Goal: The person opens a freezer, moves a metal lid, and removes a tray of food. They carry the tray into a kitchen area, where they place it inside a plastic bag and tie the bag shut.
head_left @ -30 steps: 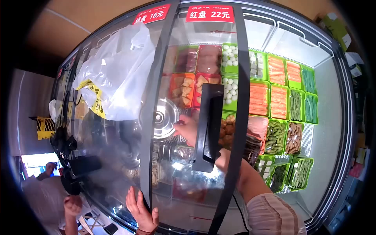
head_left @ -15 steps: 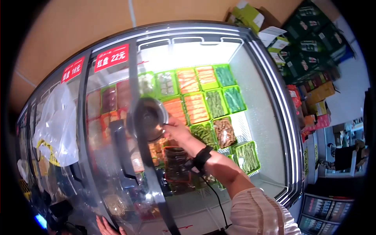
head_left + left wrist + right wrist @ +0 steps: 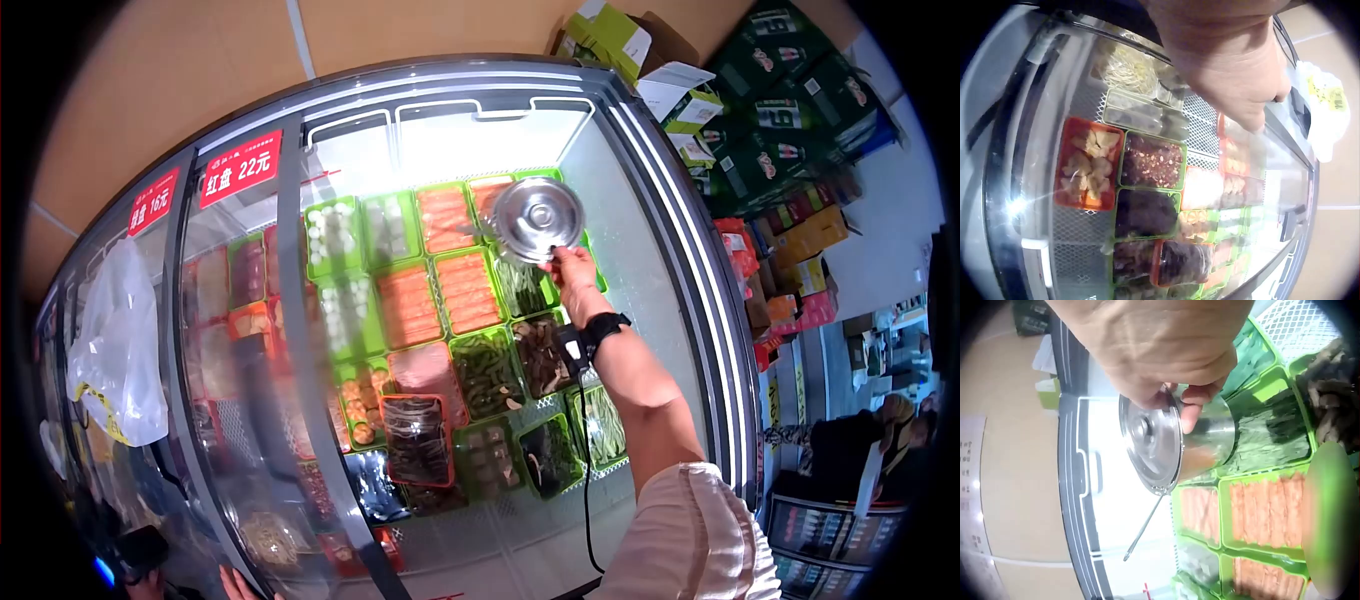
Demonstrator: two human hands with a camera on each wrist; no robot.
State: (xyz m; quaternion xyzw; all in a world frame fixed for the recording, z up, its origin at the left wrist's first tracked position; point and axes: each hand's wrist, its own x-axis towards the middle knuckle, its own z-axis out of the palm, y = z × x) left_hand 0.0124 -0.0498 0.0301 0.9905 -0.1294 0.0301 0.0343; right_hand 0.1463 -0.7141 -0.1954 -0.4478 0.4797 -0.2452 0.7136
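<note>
In the head view my right hand (image 3: 575, 272) pinches the rim of a round steel pot with a lid (image 3: 540, 215), held above the green trays at the back right of the display case. The right wrist view shows my right hand (image 3: 1172, 356) with fingers curled at the edge of the lidded pot (image 3: 1150, 444); a thin metal handle (image 3: 1144, 531) sticks out below it. My left hand (image 3: 238, 583) is at the bottom edge of the head view, on the case's glass. From the left wrist view, my left hand (image 3: 1229, 62) lies over the sliding glass, fingertips partly hidden.
Trays of orange sticks (image 3: 408, 303), white balls (image 3: 332, 238) and green beans (image 3: 600, 428) fill the case. A plastic bag (image 3: 120, 340) lies on the glass at the left. Cartons (image 3: 780, 100) stand beyond the right edge. A cable (image 3: 588, 500) hangs from my right wrist.
The pot in my right hand has moved right, out from behind the glass and over the back right trays. The head view has turned right, and my left hand shows less.
</note>
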